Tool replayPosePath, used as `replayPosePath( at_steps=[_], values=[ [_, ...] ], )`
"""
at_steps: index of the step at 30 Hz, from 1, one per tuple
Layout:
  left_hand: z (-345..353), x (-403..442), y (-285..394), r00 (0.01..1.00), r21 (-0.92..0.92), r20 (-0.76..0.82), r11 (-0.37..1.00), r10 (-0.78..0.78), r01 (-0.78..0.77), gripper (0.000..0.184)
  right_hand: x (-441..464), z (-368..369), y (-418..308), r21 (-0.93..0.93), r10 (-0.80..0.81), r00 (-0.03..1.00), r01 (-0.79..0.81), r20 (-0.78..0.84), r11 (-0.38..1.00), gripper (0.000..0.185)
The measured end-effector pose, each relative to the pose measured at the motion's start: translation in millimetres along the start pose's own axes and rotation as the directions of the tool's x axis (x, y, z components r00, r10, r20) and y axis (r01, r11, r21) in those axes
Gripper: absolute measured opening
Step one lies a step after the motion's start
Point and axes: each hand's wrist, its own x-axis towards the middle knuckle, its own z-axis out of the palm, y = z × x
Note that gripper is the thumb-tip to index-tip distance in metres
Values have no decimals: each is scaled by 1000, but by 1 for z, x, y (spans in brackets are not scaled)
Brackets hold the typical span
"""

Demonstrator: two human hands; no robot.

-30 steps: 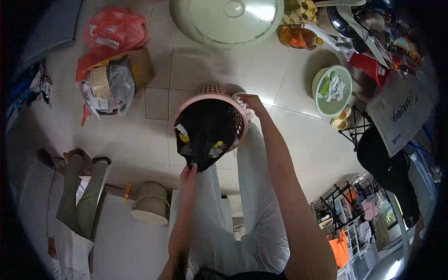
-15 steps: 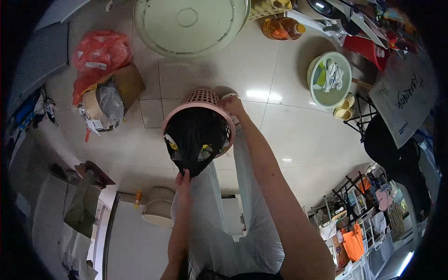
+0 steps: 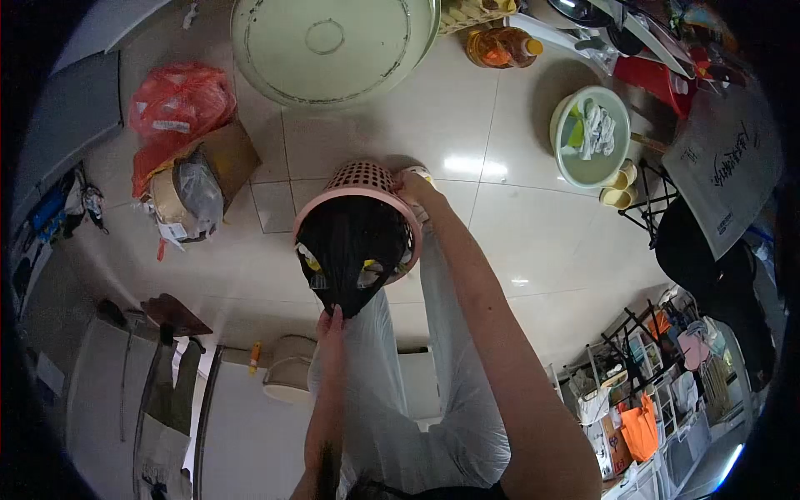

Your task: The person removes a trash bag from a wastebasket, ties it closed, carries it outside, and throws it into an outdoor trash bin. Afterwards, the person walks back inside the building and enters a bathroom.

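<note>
A pink perforated basket [image 3: 360, 176] is tilted with its mouth toward me, just in front of my legs. Inside and over its mouth lies a black plastic bag [image 3: 346, 237], drawn to a bunched point at the near side. Yellow and pale items show through its two openings. My left hand [image 3: 332, 323] is closed, its fingers pinching that bunched end. On the basket's far right side, my right hand [image 3: 416, 188] wraps round the rim; its fingertips are partly hidden.
Left on the tiled floor are a cardboard box [image 3: 236, 158] and a red plastic bag [image 3: 183, 100]. A large pale round lid [image 3: 367, 50] lies ahead. To the right stand an oil bottle [image 3: 500, 48] and a green basin [image 3: 590, 172] holding cloths. A bucket [image 3: 287, 367] is near my left.
The view has shifted slightly. Both hands keep their places on the bag and the basket, with hardly any movement between them.
</note>
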Motion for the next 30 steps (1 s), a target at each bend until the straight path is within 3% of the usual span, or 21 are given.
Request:
replayPosePath(
  at_steps=[4, 8, 11, 13, 16, 21, 24, 30],
  values=[
    [1, -7, 9, 991, -136, -116, 989, -73, 57, 22, -13, -12, -17, -19, -48, 999, 48, -12, 999, 36],
    [-15, -4, 11, 993, -224, -32, 969, -115, 105, 24, -5, 4, -23, -24, -208, 970, 206, -127, 978, 36],
    [-20, -6, 8, 993, -98, 29, 988, -116, 118, 21, 14, 8, -11, -76, -91, 996, 91, 5, 993, 38],
    [-18, -2, 5, 994, -121, 32, 986, -107, 111, 20, 8, 1, -16, -114, -26, 998, 34, 65, 993, 39],
    [-18, -2, 4, 996, -159, 25, 983, -87, 90, 18, -25, -10, -34, 149, 100, 994, -94, -36, 984, 39],
    [-15, -6, 7, 998, -178, 26, 982, -53, 57, 16, -44, -6, -39, 303, 52, 997, -33, -54, 952, 35],
    [-13, -3, 10, 999, -196, 20, 980, -40, 43, 16, -39, 5, -29, 500, 70, 994, -19, -83, 866, 32],
    [7, -6, 29, 994, -210, 106, 978, 39, -16, 16, -30, 4, -23, 412, -29, 992, 77, -122, 908, 35]
  ],
)
